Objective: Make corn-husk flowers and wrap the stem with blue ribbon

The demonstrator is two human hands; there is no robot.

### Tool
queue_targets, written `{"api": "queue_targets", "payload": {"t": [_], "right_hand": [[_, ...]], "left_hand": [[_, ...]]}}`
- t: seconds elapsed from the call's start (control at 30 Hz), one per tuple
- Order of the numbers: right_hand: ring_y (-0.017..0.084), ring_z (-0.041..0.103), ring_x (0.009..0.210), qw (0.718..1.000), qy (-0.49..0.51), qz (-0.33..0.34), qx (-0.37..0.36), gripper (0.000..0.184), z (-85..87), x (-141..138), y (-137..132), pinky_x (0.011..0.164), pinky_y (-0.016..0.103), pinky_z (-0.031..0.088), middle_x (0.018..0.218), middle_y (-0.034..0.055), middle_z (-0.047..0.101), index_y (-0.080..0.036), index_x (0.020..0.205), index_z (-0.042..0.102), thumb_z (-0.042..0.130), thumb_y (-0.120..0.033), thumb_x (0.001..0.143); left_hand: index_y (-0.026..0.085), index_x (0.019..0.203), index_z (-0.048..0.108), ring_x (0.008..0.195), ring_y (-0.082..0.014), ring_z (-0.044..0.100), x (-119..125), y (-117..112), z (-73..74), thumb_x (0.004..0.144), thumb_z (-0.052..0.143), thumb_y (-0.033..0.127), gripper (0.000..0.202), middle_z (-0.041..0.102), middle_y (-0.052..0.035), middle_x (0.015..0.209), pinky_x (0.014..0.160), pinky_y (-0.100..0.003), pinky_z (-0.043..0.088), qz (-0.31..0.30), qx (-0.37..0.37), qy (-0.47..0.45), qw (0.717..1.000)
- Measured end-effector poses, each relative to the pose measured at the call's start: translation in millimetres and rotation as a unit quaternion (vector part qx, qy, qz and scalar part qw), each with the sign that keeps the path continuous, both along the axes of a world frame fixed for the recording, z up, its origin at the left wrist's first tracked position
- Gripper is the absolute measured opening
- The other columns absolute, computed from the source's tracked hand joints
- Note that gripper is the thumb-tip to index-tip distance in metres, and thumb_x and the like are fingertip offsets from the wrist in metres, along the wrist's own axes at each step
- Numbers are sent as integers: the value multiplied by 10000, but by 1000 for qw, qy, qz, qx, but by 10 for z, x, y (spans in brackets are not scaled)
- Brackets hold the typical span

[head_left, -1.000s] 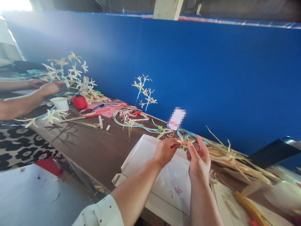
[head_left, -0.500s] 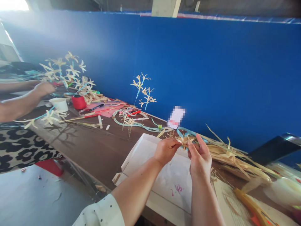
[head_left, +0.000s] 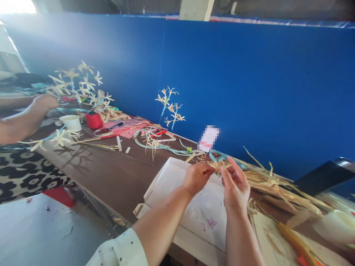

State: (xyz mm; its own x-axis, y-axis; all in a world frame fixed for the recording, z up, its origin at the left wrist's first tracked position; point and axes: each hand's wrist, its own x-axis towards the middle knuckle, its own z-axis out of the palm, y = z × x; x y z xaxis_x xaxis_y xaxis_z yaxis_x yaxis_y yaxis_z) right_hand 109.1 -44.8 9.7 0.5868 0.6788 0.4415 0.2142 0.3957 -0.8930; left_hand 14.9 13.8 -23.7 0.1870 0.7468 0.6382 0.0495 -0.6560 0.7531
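Over the far edge of the white box (head_left: 203, 203), you have the pale petalled piece (head_left: 219, 167) between your two hands, out in front of you. Left hand (head_left: 197, 177): thumb and finger pinched together on the piece's left end, other fingers curled in. Right hand (head_left: 237, 186): fingers spread and half uncurled, one digit up against the piece's right side, another pointing past it. Can't tell if that side grips or just steadies (the digits overlap the piece from this view).

Key geometry: the piece lies right of your left fingertips and left of your right palm. Long axis looks roughly crosswise, left hand to right hand, but petals fork off and the fingers cover part of it, so treat that as a best guess. Left is nearer, being clearly in contact. Both forearms come up over the box, converging on the piece.

Backdrop is busy: blue ribbon (head_left: 213, 157) just behind, a heap of straw-coloured strips (head_left: 280, 190) off to the right of your right hand. Same pale tone as the piece, so its outline is hard to pick out. Yellow-handled tool (head_left: 295, 240) lies by your right forearm, well apart from the fingertips. Two flower sprays (head_left: 173, 109) stand upright against the blue panel (head_left: 260, 81), beyond the work.
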Motion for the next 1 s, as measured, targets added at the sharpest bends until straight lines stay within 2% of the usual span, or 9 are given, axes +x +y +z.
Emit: {"api": "queue_targets", "payload": {"t": [0.1, 0.2, 0.3, 0.4, 0.5, 0.7, 0.8, 0.9, 1.0], "right_hand": [[86, 456, 571, 1000, 2, -11, -4, 523, 11, -4, -25, 512, 234, 376, 863, 26, 574, -217, 1215, 586, 681, -401, 736], [92, 473, 599, 997, 45, -63, 14, 552, -1, 30, -17, 520, 232, 384, 1015, 62, 586, -243, 1267, 533, 632, -448, 764], [85, 443, 546, 988, 117, -103, 3, 524, -47, 87, 40, 457, 213, 343, 918, 46, 609, -226, 1181, 596, 661, -463, 718], [70, 385, 473, 984, 151, -52, -77, 455, -112, 119, 104, 405, 195, 272, 651, -14, 556, -181, 993, 681, 750, -413, 607], [66, 353, 444, 984, 127, 38, -123, 406, -162, 102, 127, 394, 192, 233, 523, -47, 476, -158, 888, 689, 771, -404, 576], [62, 340, 460, 984, 93, 103, -111, 375, -149, 32, 93, 412, 199, 226, 559, -46, 487, -164, 866, 669, 760, -425, 613], [55, 341, 466, 984, 100, 112, -94, 383, -105, -12, 76, 417, 200, 219, 651, -32, 559, -183, 862, 653, 773, -426, 591], [59, 362, 479, 987, 96, 95, -87, 408, -84, -36, 71, 421, 202, 225, 746, -9, 606, -184, 865, 644, 783, -434, 574], [63, 378, 478, 987, 98, 87, -96, 418, -106, -13, 87, 415, 203, 228, 711, -3, 597, -171, 847, 646, 786, -451, 569]], "left_hand": [[203, 761, 713, 744, -124, 634, 2, 6, 0, 760, 619, 141, 113, 708, -7, 775, 724, -218, 500, 1, -8, -9, 1000], [205, 756, 717, 732, -122, 632, 1, 7, 12, 755, 627, 148, 106, 708, -4, 765, 715, -213, 501, 7, -24, -20, 999], [201, 752, 719, 712, -118, 627, 2, 9, 19, 749, 639, 165, 88, 705, -1, 755, 707, -208, 499, 9, -48, -47, 998], [199, 746, 717, 705, -117, 623, 0, 15, 19, 764, 624, 180, 96, 697, 5, 738, 704, -209, 493, 0, -67, -65, 996], [199, 752, 712, 701, -118, 619, -10, 18, 30, 771, 619, 200, 95, 689, 12, 733, 689, -211, 488, -4, -83, -68, 994], [187, 812, 668, 753, -126, 642, -5, 22, 43, 763, 604, 189, 81, 696, 11, 800, 707, -219, 501, -28, -133, -77, 988], [184, 952, 611, 749, -128, 655, 9, 19, 31, 736, 617, 142, 220, 705, 1, 812, 727, -237, 514, -44, -157, -111, 980], [187, 1073, 544, 723, -130, 657, 11, 7, 31, 715, 635, 119, 375, 707, 6, 765, 746, -261, 518, -31, -153, -119, 981], [188, 1118, 516, 707, -132, 660, 10, -2, 38, 716, 647, 132, 427, 707, 1, 768, 741, -270, 522, -35, -151, -121, 980]]}}
